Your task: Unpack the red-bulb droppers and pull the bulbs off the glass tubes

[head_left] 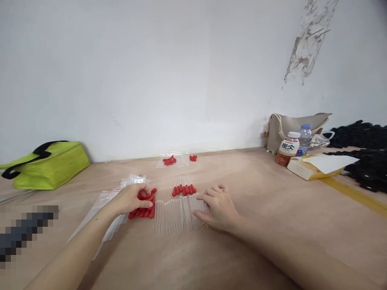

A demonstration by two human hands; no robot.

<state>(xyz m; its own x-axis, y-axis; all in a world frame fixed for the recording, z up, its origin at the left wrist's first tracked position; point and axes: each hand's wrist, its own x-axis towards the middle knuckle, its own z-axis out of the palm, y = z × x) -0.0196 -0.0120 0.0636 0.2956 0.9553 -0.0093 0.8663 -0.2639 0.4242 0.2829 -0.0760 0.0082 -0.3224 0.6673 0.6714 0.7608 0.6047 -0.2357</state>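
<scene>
My left hand (pixel 134 198) is curled over a pile of red rubber dropper bulbs (pixel 142 213), with bulbs between thumb and fingers. How many it grips is hidden. My right hand (pixel 218 207) rests at the right end of a row of thin clear dropper tubes (pixel 173 217), its fingers apart and touching or just above them. Just behind that row lie several tubes with red bulbs (pixel 184 189) at their near ends. Clear zip bags (pixel 105 201) lie flat under and beside my left forearm.
Against the wall lies a clear bag (pixel 181 161) with red bulbs and tubes. A lime-green bag (pixel 57 165) sits at left. To the right stand a brown drink bottle (pixel 287 149), a water bottle (pixel 305 139), a beige bag (pixel 296 121), a box (pixel 302 169) and black piled items (pixel 369 165).
</scene>
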